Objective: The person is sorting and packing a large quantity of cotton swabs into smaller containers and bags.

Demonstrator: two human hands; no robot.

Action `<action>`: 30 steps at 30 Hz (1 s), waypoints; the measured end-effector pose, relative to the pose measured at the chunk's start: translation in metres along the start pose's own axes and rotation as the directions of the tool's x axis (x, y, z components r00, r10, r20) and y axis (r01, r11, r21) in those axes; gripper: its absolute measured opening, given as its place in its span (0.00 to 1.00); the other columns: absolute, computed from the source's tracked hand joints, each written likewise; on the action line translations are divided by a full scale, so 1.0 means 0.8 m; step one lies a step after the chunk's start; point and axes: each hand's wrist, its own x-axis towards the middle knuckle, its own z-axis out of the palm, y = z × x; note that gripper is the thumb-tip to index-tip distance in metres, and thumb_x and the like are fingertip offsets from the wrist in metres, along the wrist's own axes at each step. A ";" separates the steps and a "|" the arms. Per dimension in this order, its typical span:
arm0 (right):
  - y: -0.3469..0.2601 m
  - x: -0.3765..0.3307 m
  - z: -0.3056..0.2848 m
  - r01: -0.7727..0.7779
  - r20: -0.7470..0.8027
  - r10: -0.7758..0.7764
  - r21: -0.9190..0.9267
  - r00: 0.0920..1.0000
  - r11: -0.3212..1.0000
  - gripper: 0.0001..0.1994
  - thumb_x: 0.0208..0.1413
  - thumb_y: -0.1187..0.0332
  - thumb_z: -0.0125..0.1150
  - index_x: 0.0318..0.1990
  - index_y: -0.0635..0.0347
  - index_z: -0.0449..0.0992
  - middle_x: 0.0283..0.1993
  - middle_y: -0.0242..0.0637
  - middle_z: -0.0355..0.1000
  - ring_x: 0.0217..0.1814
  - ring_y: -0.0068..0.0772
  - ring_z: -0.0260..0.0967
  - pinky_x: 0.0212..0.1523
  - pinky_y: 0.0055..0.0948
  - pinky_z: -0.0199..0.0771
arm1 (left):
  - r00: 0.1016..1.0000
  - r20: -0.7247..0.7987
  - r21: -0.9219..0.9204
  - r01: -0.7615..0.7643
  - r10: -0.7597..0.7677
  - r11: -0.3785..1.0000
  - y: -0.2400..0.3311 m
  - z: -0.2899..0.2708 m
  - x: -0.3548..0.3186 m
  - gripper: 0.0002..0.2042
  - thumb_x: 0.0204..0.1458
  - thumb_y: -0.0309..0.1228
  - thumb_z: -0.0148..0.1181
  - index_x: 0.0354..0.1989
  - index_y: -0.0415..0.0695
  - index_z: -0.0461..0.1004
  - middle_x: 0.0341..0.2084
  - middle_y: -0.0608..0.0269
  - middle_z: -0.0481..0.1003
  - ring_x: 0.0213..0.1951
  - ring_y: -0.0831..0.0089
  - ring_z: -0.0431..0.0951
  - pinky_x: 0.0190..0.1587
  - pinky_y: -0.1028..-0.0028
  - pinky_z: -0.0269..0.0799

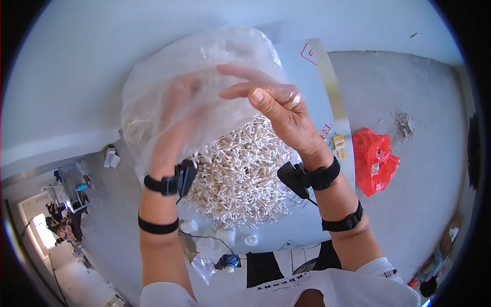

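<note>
A large clear plastic bag [153, 87] is held up in front of me. My left hand [176, 117] is inside or behind its film, seen through the plastic. My right hand [279, 110] grips the bag's right side, fingers pinching the film. Below the bag lies a big heap of cotton swabs [240, 174] on a white sheet [307, 77]. Both wrists carry black bands with small black devices.
A red plastic bag [376, 158] lies on the grey floor to the right. Small white round containers [225, 236] and a blue-capped item [231, 262] sit below the heap. A white box [111, 157] rests at the left.
</note>
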 end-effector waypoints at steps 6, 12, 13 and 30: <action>-0.004 -0.001 0.009 0.077 -0.009 -0.078 -0.025 0.997 0.997 0.15 0.60 0.59 0.51 0.41 0.59 0.80 0.51 0.37 0.71 0.49 0.23 0.63 0.47 0.25 0.64 | 0.972 -0.047 -0.036 -0.234 0.232 0.972 -0.074 0.038 -0.011 0.22 0.47 0.39 0.59 0.49 0.41 0.69 0.47 0.50 0.69 0.50 0.57 0.68 0.53 0.64 0.63; -0.006 -0.003 0.028 0.015 0.053 -0.010 -0.083 0.999 0.996 0.16 0.60 0.57 0.50 0.41 0.59 0.80 0.51 0.36 0.71 0.50 0.25 0.64 0.48 0.26 0.63 | 0.996 0.066 -0.496 0.087 -0.062 0.864 -0.162 -0.004 0.058 0.20 0.47 0.38 0.59 0.48 0.41 0.69 0.45 0.51 0.70 0.49 0.57 0.70 0.51 0.64 0.64; -0.004 -0.002 0.036 0.048 0.047 -0.045 -0.075 0.998 0.996 0.17 0.61 0.57 0.50 0.41 0.60 0.79 0.50 0.36 0.72 0.51 0.25 0.63 0.49 0.26 0.63 | 0.989 0.089 -0.551 0.149 -0.119 0.821 -0.173 -0.025 0.085 0.20 0.47 0.37 0.59 0.48 0.41 0.69 0.45 0.51 0.70 0.49 0.57 0.70 0.51 0.64 0.64; 0.099 -0.088 -0.016 -0.586 -0.341 0.521 -0.123 0.783 0.801 0.15 0.50 0.63 0.61 0.44 0.61 0.76 0.54 0.39 0.68 0.58 0.32 0.62 0.54 0.33 0.62 | 0.844 -0.510 -0.201 0.073 -0.168 0.977 -0.154 0.108 -0.160 0.28 0.47 0.40 0.62 0.55 0.39 0.64 0.49 0.52 0.69 0.52 0.56 0.67 0.52 0.65 0.61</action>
